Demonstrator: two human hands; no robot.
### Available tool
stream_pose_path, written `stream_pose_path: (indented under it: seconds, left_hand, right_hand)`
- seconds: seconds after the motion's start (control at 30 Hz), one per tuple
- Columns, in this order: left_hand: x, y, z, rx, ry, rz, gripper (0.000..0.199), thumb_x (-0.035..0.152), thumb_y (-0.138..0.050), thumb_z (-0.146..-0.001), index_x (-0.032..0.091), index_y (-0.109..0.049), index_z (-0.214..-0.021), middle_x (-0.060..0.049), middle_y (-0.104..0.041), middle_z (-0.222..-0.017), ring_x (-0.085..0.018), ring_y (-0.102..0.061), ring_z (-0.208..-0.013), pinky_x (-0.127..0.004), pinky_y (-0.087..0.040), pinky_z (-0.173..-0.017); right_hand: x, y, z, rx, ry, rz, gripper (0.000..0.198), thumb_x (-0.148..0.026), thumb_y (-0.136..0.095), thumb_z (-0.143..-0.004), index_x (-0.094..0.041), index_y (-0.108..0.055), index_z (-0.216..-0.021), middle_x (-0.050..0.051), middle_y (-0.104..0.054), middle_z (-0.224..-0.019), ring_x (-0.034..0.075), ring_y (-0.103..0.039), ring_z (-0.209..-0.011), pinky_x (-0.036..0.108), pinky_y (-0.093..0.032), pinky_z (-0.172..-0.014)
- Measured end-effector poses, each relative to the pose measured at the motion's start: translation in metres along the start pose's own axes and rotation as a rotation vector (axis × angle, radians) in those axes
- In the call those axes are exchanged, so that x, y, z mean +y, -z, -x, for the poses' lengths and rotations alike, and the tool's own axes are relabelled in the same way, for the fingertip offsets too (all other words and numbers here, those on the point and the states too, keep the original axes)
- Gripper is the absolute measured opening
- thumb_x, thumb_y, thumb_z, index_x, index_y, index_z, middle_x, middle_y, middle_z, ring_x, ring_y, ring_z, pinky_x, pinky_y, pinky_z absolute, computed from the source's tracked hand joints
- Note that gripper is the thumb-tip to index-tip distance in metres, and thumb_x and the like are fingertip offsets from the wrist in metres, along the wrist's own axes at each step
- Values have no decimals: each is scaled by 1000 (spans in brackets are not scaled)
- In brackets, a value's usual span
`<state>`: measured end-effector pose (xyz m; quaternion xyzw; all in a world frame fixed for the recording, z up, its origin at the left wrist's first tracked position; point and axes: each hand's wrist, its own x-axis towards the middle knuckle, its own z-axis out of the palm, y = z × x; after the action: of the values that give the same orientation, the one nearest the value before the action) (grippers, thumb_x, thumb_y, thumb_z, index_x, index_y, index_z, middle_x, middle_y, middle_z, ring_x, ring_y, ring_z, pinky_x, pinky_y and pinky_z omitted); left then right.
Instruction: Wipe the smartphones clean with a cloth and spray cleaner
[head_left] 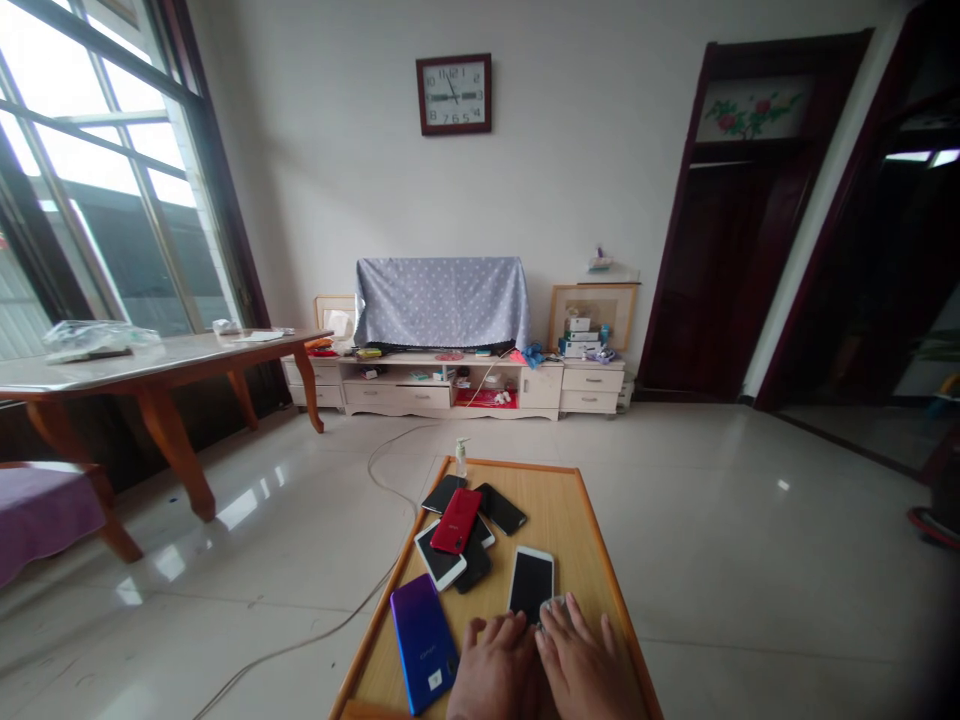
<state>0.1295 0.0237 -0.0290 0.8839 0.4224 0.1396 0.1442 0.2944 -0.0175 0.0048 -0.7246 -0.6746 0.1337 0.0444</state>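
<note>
A white-framed smartphone (532, 580) lies on the small wooden table (592, 570) with its dark screen up. My left hand (491, 660) is at its lower end, fingers bent and close together against it. Beside it, my right hand (589, 660) has its fingers partly spread over a small crumpled pale grey thing (553, 607) at the phone's lower right corner. What this is stays mostly hidden by the fingers. To the left lies a blue-purple phone (422, 640), back up. Farther up, a red phone (457, 520) tops a loose pile of several phones, including another white one (439, 557).
A clear pump bottle (461, 458) stands at the table's far edge. A cable (322, 632) runs over the tiled floor on the left. Beyond are a low white cabinet (397, 397), a cloth-covered shape (442, 305) and a larger table (157, 362) by the window.
</note>
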Motion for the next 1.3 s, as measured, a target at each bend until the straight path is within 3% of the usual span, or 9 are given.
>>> stream_pose_path:
  seconds: [0.1, 0.23, 0.43, 0.6, 0.8, 1.0, 1.13, 1.3]
  left_hand:
    - [1, 2, 1, -1, 6, -13, 39, 49, -46, -97, 40, -54, -135, 0, -58, -143, -27, -51, -130, -51, -35, -108]
    - [-2, 1, -1, -5, -23, -27, 41, 48, -48, -96, 39, -53, -136, -1, -57, -144, -27, -51, -131, -49, -36, -108]
    - [-7, -8, -4, -7, -9, -25, 43, 48, -55, -93, 39, -55, -135, 0, -58, -144, -27, -52, -130, -46, -38, -107]
    - [-5, -6, -4, -34, 8, -11, 46, 49, -58, -91, 40, -55, -135, 0, -57, -145, -28, -51, -131, -48, -36, -109]
    - [3, 3, 1, -8, 6, 6, 47, 46, -53, -93, 42, -52, -139, -1, -61, -138, -27, -53, -126, -48, -37, -107]
    - [-1, -4, -2, -28, 26, -17, 43, 33, -45, -97, 42, -53, -139, -3, -63, -134, -26, -54, -125, -46, -38, -105]
    - [-5, -5, -5, -46, 14, -15, 42, 32, -44, -99, 42, -53, -138, -3, -64, -133, -26, -54, -127, -47, -39, -105]
    - [-2, 2, -6, -66, -3, 16, 39, 44, -51, -97, 42, -54, -136, -2, -63, -136, -27, -54, -127, -47, -41, -104]
  right_hand:
    - [2, -4, 12, -77, 25, -27, 57, -57, -20, -100, -41, -44, -148, -7, -38, -155, 29, -20, -151, 63, -13, -122]
    - [3, -5, 5, -28, 24, -15, 56, -55, -19, -100, -40, -47, -147, -6, -39, -155, 29, -20, -151, 63, -13, -122]
    - [4, 1, -51, 110, -34, 16, 58, -47, -16, -102, -30, -49, -147, 0, -40, -157, 29, -19, -152, 64, -11, -120]
    - [4, 7, -86, 135, -73, -9, 62, -48, -14, -102, -23, -47, -148, 4, -42, -156, 30, -19, -152, 65, -15, -118]
    - [-9, -7, -52, 120, -27, -49, 65, -57, -15, -102, -25, -41, -152, 2, -35, -160, 29, -15, -153, 62, -12, -121]
    - [-17, -20, -11, -23, -44, -65, 64, -61, -12, -100, -35, -34, -154, -8, -23, -162, 28, -12, -153, 64, -12, -121]
    - [-16, -17, -22, 8, -25, -52, 63, -61, -14, -100, -35, -38, -153, -6, -27, -161, 29, -12, -153, 64, -9, -121]
    - [-13, -10, -69, 120, -22, -44, 65, -60, -17, -100, -28, -42, -151, 0, -36, -159, 31, -14, -153, 66, -7, -120]
